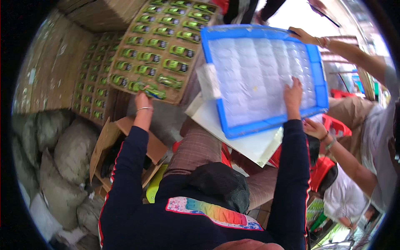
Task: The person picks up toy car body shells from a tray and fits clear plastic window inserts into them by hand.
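My left hand (143, 103) is at the near edge of a brown cardboard tray (166, 66) with rows of small green toy cars. Its fingers are closed on one green toy car (153, 92), which lies askew over the tray's near edge. My right hand (293, 93) reaches over a blue-rimmed crate (221, 104) and rests, fingers stretched out, on the white moulded plastic sheet (258, 79) inside. Another person's hands hold this crate: one hand (303, 36) at its far right corner, the other hand (316, 129) by its near right corner.
A second tray (89, 79) of green cars sits lower at the left, beside stacked cardboard boxes (46, 66). Stuffed sacks (79, 146) and an open carton (102, 150) lie at my left. Under the crate is a white board (246, 146). Red stools (323, 171) stand at right.
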